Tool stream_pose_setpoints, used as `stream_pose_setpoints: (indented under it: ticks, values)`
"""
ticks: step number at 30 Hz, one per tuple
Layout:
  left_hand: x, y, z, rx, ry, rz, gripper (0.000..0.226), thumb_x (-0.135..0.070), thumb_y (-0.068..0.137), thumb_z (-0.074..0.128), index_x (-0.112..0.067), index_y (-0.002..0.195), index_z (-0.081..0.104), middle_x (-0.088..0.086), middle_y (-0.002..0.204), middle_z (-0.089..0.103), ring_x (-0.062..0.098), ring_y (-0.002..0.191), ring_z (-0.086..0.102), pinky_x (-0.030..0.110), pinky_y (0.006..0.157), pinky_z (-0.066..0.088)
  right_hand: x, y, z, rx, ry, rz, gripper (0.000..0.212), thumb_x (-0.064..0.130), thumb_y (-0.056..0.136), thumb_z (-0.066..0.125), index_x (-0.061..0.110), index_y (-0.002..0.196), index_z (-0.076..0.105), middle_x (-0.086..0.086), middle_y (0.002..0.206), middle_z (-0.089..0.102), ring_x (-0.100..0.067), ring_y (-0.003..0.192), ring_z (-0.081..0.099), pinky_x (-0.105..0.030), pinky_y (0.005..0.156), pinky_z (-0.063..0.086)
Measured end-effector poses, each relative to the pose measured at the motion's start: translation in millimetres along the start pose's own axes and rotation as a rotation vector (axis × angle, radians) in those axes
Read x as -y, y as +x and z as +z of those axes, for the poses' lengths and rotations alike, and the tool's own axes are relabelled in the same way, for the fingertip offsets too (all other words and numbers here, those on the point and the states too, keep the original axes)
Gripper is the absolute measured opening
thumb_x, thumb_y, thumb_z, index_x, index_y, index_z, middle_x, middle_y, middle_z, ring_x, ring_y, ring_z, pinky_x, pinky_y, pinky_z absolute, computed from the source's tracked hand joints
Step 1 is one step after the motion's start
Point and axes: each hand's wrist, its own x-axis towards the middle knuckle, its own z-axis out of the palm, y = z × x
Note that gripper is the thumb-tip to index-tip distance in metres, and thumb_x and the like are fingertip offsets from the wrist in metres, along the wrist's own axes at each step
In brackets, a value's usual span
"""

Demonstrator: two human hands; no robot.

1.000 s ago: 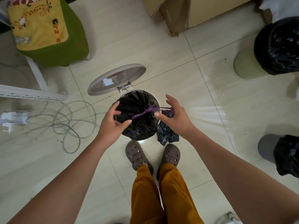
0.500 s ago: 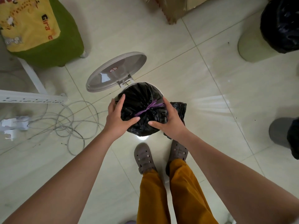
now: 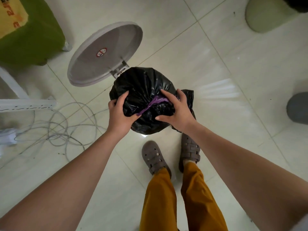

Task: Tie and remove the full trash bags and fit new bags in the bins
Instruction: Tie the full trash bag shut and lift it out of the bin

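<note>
Directly below the head camera, a full black trash bag bulges over the mouth of its bin, hiding the rim; the bin's hinged lid stands tipped open just behind it, toward the far left of the tiled floor. The bag's neck is already cinched with a purple drawstring that runs across its top. The left hand grips the bag's near-left side, fingers curled into the plastic, thumb by the string's end. The right hand clamps the near-right side, fingers curled over the gathered top, thumb pressed underneath. A second piece of black plastic shows just behind the right hand; whether it is a fresh bag cannot be told. Loose cables lie on the floor to the left, and the person's sandalled feet stand just before the bin.

The film looks thin, soft and slick, and the load seems moderately heavy, so squeezing the sides risks slipping or tearing. A hold on the drawstring or gathered neck would likely lift it more safely.
</note>
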Motion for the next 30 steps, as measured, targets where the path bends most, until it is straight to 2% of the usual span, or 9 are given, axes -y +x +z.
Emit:
stream_pose_setpoints:
  ticks: [4,8,10,15,18,21,24,27,30]
  values:
    - [1.9,3.2,8.2,-0.120,0.011,-0.010,0.065,-0.008,0.079,0.076,-0.032,0.133,0.048,-0.003,0.119,0.038,0.011,0.109,0.045,0.017,0.093,0.036,-2.3,0.7,2.8,-0.046,0.001,0.020,0.078,0.019,0.074,0.083,0.036,0.141,0.046,-0.007,0.152,0.024,-0.024,0.139,0.032,-0.025,0.110,0.028]
    - [3.2,13.3,8.0,-0.175,0.009,-0.018,0.048,-0.007,0.077,0.077,-0.021,0.119,0.060,0.003,0.116,0.052,0.015,0.103,0.055,0.024,0.091,0.046,-1.9,5.5,7.0,-0.128,0.013,0.009,0.067,0.018,0.074,0.083,0.027,0.134,0.055,0.000,0.130,0.040,-0.010,0.111,0.042,0.004,0.088,0.027]
    - [6.1,18.6,7.1,-0.198,0.037,-0.003,0.039,-0.008,0.075,0.079,-0.016,0.110,0.064,0.007,0.112,0.059,0.015,0.098,0.057,0.023,0.086,0.046,-0.6,9.6,10.4,-0.171,0.024,-0.011,0.059,0.015,0.074,0.083,0.021,0.128,0.061,0.003,0.118,0.045,-0.009,0.105,0.044,0.012,0.077,0.025]
    - [5.9,22.0,4.9,-0.220,0.031,0.022,0.014,-0.009,0.075,0.079,-0.013,0.083,0.068,-0.004,0.080,0.066,0.014,0.076,0.063,0.014,0.066,0.048,5.6,16.4,17.0,-0.309,-0.060,-0.067,0.028,0.010,0.073,0.082,0.009,0.099,0.071,0.005,0.090,0.055,-0.005,0.079,0.050,0.003,0.072,0.034]
    - [2.7,19.8,-0.3,-0.236,0.012,0.024,0.012,-0.010,0.076,0.078,-0.014,0.075,0.067,-0.013,0.070,0.062,0.006,0.066,0.059,0.004,0.057,0.042,10.6,16.5,16.8,-0.340,-0.113,-0.052,0.012,0.007,0.077,0.078,0.006,0.087,0.072,0.007,0.075,0.053,-0.005,0.069,0.048,-0.004,0.064,0.036]
    - [-3.8,15.1,-9.4,-0.258,0.001,0.042,0.013,-0.010,0.078,0.078,-0.014,0.074,0.067,-0.016,0.068,0.060,-0.002,0.061,0.057,0.002,0.056,0.041,16.1,14.4,12.9,-0.336,-0.134,-0.031,0.007,0.005,0.079,0.075,0.003,0.084,0.071,0.000,0.077,0.058,-0.015,0.071,0.052,-0.014,0.062,0.038]
    - [-13.3,9.1,-16.9,-0.268,-0.010,0.077,0.020,-0.007,0.077,0.077,-0.018,0.068,0.064,-0.018,0.064,0.058,-0.012,0.056,0.055,0.000,0.054,0.038,21.8,9.5,9.0,-0.351,-0.137,-0.038,0.006,0.004,0.079,0.075,0.005,0.083,0.071,0.001,0.077,0.056,-0.013,0.069,0.050,-0.007,0.056,0.033]
    - [-22.2,2.5,-22.2,-0.275,-0.032,0.096,0.023,-0.007,0.077,0.077,-0.021,0.066,0.063,-0.016,0.063,0.059,-0.012,0.056,0.054,0.001,0.054,0.038,28.2,4.6,4.6,-0.374,-0.133,-0.057,0.007,0.003,0.078,0.076,0.004,0.082,0.071,0.002,0.075,0.055,-0.009,0.065,0.048,-0.005,0.057,0.034]
    - [-30.3,-6.7,-26.5,-0.274,-0.036,0.109,0.020,-0.006,0.078,0.077,-0.018,0.068,0.064,-0.015,0.065,0.059,-0.012,0.059,0.054,0.002,0.056,0.039,34.3,-3.2,-0.1,-0.377,-0.108,-0.053,0.008,0.002,0.078,0.076,0.005,0.080,0.069,0.004,0.073,0.053,-0.009,0.064,0.049,-0.009,0.058,0.034]
